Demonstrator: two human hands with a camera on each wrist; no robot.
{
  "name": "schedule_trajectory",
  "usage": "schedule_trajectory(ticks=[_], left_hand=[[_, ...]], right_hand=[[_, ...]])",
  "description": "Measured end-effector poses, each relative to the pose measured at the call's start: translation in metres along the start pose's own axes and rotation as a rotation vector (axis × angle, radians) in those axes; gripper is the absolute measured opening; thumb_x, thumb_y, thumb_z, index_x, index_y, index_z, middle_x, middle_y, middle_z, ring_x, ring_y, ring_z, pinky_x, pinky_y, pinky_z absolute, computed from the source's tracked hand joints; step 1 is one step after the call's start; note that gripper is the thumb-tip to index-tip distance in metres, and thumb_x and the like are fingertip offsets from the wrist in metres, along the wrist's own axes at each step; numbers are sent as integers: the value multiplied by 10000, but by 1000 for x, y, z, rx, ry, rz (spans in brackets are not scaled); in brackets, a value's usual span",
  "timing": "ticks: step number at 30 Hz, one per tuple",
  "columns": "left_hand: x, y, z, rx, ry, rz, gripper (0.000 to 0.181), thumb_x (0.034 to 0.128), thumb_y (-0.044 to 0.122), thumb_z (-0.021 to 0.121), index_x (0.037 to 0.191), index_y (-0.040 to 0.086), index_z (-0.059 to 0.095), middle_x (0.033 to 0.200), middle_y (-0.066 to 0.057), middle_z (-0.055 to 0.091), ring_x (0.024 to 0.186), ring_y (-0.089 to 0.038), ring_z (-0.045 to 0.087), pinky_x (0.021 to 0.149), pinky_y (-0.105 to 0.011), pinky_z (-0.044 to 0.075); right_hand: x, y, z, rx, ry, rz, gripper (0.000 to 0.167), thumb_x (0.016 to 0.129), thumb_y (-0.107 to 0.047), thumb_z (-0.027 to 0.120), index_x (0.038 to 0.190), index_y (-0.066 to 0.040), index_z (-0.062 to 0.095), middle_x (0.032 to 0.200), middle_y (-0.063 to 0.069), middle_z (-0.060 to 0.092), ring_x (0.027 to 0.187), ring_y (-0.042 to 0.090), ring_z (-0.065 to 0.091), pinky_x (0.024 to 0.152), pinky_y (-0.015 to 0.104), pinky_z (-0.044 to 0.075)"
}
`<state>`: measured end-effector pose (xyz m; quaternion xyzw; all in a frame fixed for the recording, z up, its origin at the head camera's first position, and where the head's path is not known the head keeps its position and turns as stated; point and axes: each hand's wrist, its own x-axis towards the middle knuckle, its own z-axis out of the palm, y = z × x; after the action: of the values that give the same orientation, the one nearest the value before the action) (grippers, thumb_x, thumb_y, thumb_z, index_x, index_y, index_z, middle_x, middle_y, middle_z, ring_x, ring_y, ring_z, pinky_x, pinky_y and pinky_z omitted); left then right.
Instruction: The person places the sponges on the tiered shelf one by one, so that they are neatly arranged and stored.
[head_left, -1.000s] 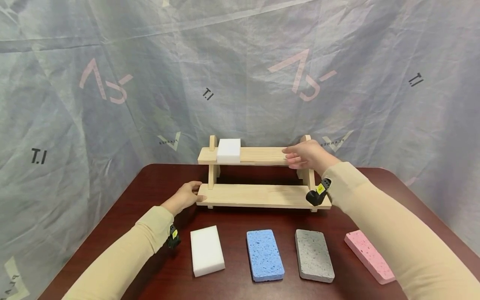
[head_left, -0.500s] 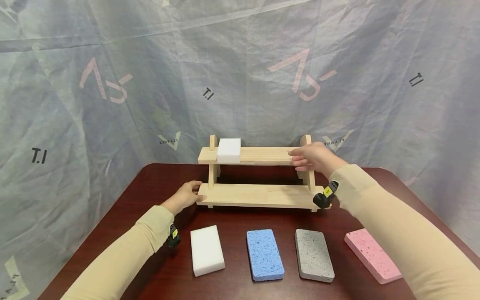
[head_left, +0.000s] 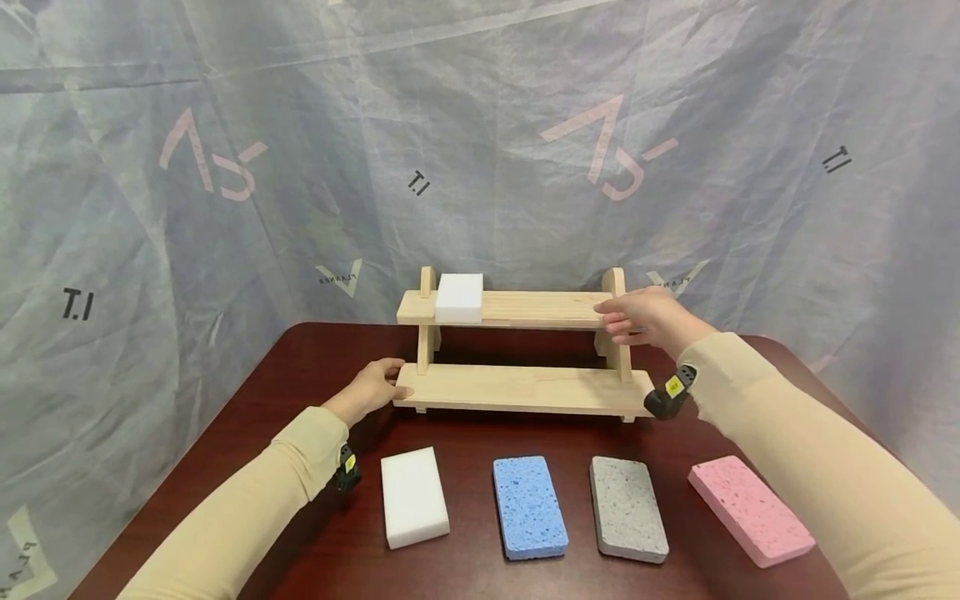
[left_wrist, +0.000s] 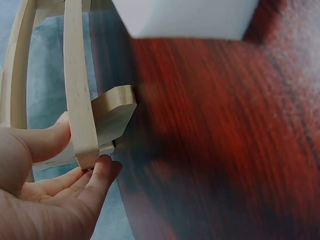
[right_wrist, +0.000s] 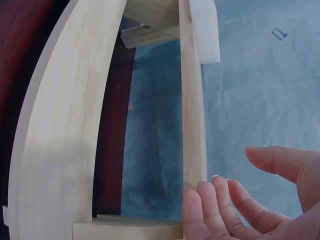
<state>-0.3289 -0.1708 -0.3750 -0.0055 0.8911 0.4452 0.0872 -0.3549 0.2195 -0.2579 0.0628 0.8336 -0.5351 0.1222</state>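
Rack [head_left: 517, 371] on worktop [head_left: 465, 575], my hand at either end

My left hand [head_left: 370, 390] pinches the left end of the lower shelf [head_left: 517, 390] between thumb and fingers. Nearer me, flat on the worktop: white block [head_left: 415, 498]. A second white block [head_left: 459, 298] lies toward the left end of the upper shelf [head_left: 540, 308]. Rightward, in front of the rack: blue sponge [head_left: 530, 508], then grey sponge [head_left: 628, 510], well apart. My right hand [head_left: 651, 317] is at the upper shelf's right end, thumb spread from loosely bent fingers; contact I cannot tell. Rightmost: pink sponge [head_left: 752, 511], slanted.
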Motion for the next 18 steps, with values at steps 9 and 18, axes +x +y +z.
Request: schedule_trajectory(ticks=[9, 18], left_hand=[[2, -1, -1, -2, 13, 2, 642, 927, 52, 640, 1487, -6, 331, 1457, -239, 425, 1308, -361, 460, 1019, -458, 456], [2, -1, 2, 1, 28, 11, 634, 913, 40, 657, 1469, -25, 358, 1417, -240, 471, 1288, -349, 485, 1008, -431, 469]], right_hand=[[0, 9, -7, 9, -6, 2, 371, 940, -196, 614, 1245, -7, 520, 665, -147, 658, 623, 1, 623, 714, 231, 558], [0, 18, -13, 16, -2, 13, 353, 933, -205, 626, 1206, -10, 520, 666, -141, 653, 640, 6, 637, 698, 228, 562]])
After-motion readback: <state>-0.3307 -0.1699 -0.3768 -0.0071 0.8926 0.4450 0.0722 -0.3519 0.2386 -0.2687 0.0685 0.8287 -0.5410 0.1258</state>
